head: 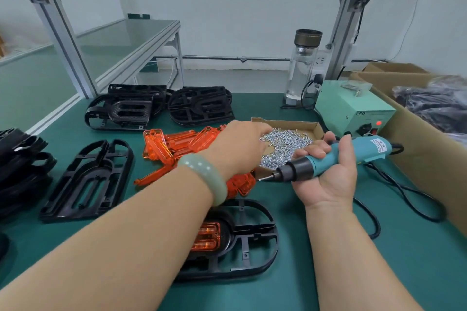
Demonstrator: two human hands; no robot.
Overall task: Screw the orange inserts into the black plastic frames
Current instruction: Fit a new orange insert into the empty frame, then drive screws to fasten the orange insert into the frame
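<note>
The black frame [252,242] I was working on lay flat on the green mat [404,247] at the near edge, with one orange insert [207,236] seated in its rounded end. My left forearm crossed over that end, so the frame's left side and part of the insert were hidden. I could not make out any screws in it.

Both hands were beyond the frame and touching neither it nor the insert. My left hand [240,149], with a pale green bangle [204,174] on its wrist, reached over the screws [285,144] in the shallow cardboard tray [313,126]. I saw it from the back with the fingertips hidden, so I could not tell whether it pinched a screw. My right hand [328,171], palm up and just beside the tray, clasped the teal electric screwdriver [336,159], its bit pointing left towards the loose pile of orange inserts [177,144], which my left wrist partly covered.

An empty frame [88,182] lay left of that pile. Two stacks of frames [126,108] stood at the back, and another stack [20,166] was cut off at the left edge. The driver's cable ran back to a pale green power box [353,106], with a clear bottle [302,68] behind it and a large carton [417,149] to the right.
</note>
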